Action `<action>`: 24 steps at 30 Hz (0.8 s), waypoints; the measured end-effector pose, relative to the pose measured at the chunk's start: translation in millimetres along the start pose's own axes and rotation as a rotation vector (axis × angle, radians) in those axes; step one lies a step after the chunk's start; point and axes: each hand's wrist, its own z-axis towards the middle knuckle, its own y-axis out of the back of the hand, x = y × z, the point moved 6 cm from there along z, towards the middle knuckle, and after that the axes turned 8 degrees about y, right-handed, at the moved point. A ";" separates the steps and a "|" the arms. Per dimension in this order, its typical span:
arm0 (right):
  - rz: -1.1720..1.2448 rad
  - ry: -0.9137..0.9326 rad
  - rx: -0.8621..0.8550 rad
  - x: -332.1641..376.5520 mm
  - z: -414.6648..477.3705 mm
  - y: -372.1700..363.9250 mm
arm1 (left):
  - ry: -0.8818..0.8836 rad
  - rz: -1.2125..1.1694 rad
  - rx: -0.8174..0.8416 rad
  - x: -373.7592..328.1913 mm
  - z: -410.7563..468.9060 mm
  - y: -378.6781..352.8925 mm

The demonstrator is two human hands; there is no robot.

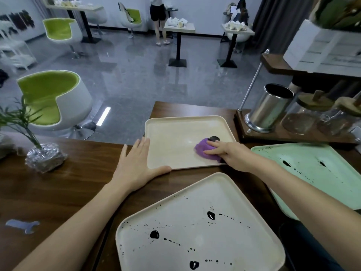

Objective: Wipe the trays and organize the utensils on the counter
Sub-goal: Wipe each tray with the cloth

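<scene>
The dark wood-grain counter runs across the lower half of the view and carries three trays. Nearest the camera lies a cream tray turned cornerwise, spattered with black blots and trails of fine black dots. To the right is a mint-green tray, also marked with black splashes and specks, partly hidden behind the right forearm. Farther back, lying squarely, is a beige tray whose surface looks mostly clean apart from one dark smear beside the cloth.

The left hand lies flat on the counter against the beige tray's near left corner, fingers spread along its left rim and thumb along its near edge; its grip is open, clamped on nothing. The right hand presses down on a bunched purple cloth at the tray's near right part, fingers extended over the cloth, holding it against the tray floor.

On a wooden stand at the right rear stands an empty-looking steel cylinder holder, and beside it glass jars with wooden lids; their contents cannot be made out. A small plant in a foil-wrapped base stands at the counter's left. A faint line of script on the white box above the stand is too blurred to read.
</scene>
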 end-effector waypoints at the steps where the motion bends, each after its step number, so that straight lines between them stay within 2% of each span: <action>1: -0.017 -0.031 -0.021 -3.6 -3.3 0.2 | -0.001 0.000 0.000 -0.1 0.1 -0.3; 6: 0.009 -0.109 -0.129 9.9 8.2 -6.7 | 0.003 -0.006 0.008 -1.9 1.3 -2.0; 10: -0.001 0.024 -0.095 93.2 54.5 -30.5 | -0.029 -0.037 -0.003 -7.6 -3.5 2.8; 12: -0.010 0.088 -0.103 112.9 61.8 -36.7 | -0.043 -0.055 -0.018 -13.2 -6.7 8.0; 15: -0.032 0.042 -0.113 93.1 50.3 -35.3 | -0.021 -0.026 -0.007 -10.6 -6.2 7.7; 19: -0.162 -0.184 -0.202 24.6 35.6 -16.4 | -0.004 0.017 0.018 -6.5 -8.3 3.8; 24: -0.279 -0.363 -0.327 -33.5 56.4 2.5 | -0.027 0.023 0.050 -3.9 -10.6 2.8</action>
